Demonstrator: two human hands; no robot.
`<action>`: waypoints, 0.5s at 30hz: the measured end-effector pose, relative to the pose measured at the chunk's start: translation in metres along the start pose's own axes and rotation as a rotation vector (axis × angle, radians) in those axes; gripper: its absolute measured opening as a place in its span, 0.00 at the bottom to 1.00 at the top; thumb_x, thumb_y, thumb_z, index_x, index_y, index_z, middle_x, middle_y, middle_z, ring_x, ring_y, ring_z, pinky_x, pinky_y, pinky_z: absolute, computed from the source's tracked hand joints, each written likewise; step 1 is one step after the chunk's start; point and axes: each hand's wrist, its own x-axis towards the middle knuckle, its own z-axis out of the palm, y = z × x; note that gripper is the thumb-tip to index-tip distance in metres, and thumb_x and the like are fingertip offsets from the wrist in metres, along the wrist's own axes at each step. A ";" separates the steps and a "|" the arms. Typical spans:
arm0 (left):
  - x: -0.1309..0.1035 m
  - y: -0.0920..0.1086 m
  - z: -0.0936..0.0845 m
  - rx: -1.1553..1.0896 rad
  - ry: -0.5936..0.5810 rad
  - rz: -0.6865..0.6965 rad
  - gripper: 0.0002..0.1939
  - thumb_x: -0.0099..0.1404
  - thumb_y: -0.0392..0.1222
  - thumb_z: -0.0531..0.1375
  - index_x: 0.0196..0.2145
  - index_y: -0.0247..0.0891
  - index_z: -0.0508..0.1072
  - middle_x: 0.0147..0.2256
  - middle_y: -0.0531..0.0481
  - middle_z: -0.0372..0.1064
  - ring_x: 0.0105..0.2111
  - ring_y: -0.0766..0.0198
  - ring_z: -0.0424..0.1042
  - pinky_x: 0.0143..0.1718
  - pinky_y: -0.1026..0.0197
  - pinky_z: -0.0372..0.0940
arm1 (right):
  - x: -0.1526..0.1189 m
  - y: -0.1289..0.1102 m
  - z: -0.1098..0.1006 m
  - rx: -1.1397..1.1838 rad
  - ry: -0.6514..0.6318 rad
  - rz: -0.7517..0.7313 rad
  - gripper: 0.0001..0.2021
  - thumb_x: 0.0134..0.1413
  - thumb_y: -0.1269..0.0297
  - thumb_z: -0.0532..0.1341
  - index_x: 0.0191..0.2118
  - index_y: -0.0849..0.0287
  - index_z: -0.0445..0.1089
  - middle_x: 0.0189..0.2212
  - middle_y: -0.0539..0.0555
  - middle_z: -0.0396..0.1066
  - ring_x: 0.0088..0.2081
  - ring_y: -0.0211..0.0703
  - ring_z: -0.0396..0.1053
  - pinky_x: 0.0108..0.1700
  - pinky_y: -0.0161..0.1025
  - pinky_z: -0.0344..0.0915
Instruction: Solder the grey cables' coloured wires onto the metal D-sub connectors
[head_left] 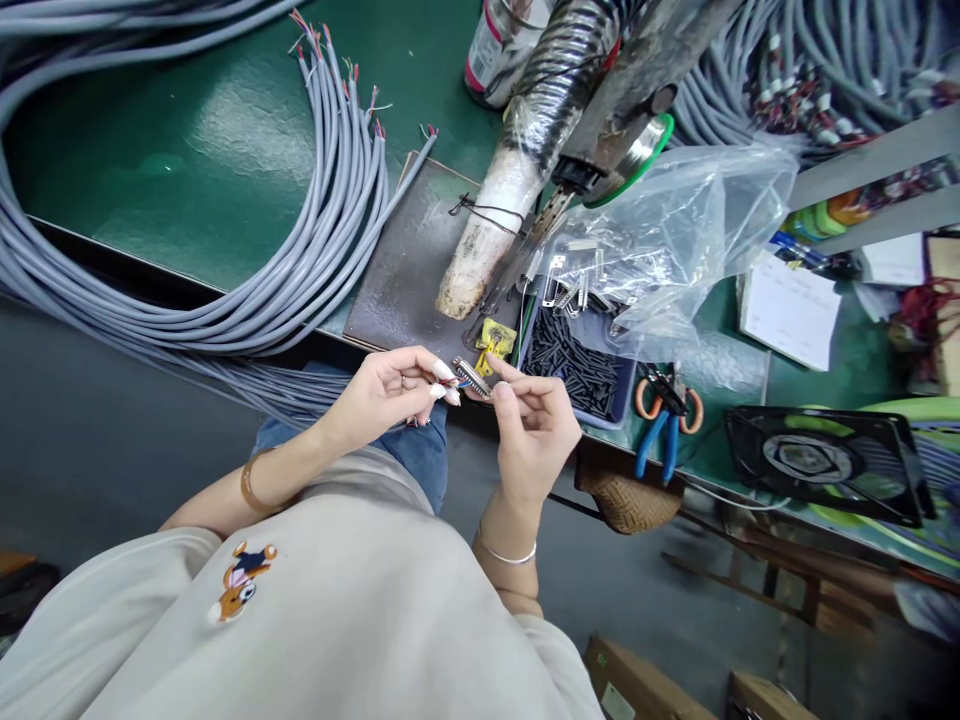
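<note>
A small metal multi-pin connector (472,378) is between my two hands at the bench's front edge. My right hand (536,425) pinches its right end between thumb and forefinger. Thin coloured wires by the connector's left end are pinched in my left hand (397,388); the fingertips hide most of them. Just beyond the connector, a yellow clip-like piece (491,345) lies on the dark board (405,260). To the right stands a blue bin (621,395) with many short black sleeves (574,365) and several loose metal connectors (577,285).
Grey cables (300,260) with stripped ends cover the left. A foil-wrapped duct (510,180) and a solder spool (637,165) hang over the board. At right are a plastic bag (675,230), cutters and pliers (664,425), a notepad (791,305) and a black fan (825,462).
</note>
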 end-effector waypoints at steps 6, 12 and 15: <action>-0.002 0.002 0.003 0.042 -0.035 0.017 0.09 0.59 0.38 0.70 0.36 0.34 0.75 0.28 0.50 0.77 0.21 0.73 0.68 0.25 0.69 0.66 | 0.007 0.001 -0.006 -0.005 -0.160 -0.062 0.08 0.59 0.64 0.68 0.31 0.56 0.70 0.36 0.53 0.82 0.37 0.44 0.83 0.41 0.41 0.81; -0.002 -0.003 0.001 0.018 -0.014 0.071 0.09 0.62 0.40 0.70 0.36 0.35 0.76 0.28 0.50 0.76 0.24 0.70 0.73 0.28 0.69 0.69 | 0.006 0.013 -0.007 -0.297 -0.018 -0.717 0.12 0.54 0.77 0.69 0.34 0.52 0.71 0.39 0.48 0.82 0.52 0.48 0.80 0.52 0.50 0.80; -0.004 -0.005 -0.002 0.031 -0.013 0.089 0.10 0.63 0.43 0.71 0.35 0.35 0.77 0.32 0.48 0.77 0.27 0.69 0.75 0.30 0.67 0.71 | 0.003 0.018 -0.009 -0.413 0.033 -0.884 0.13 0.53 0.77 0.70 0.34 0.51 0.70 0.39 0.47 0.82 0.50 0.47 0.81 0.49 0.49 0.83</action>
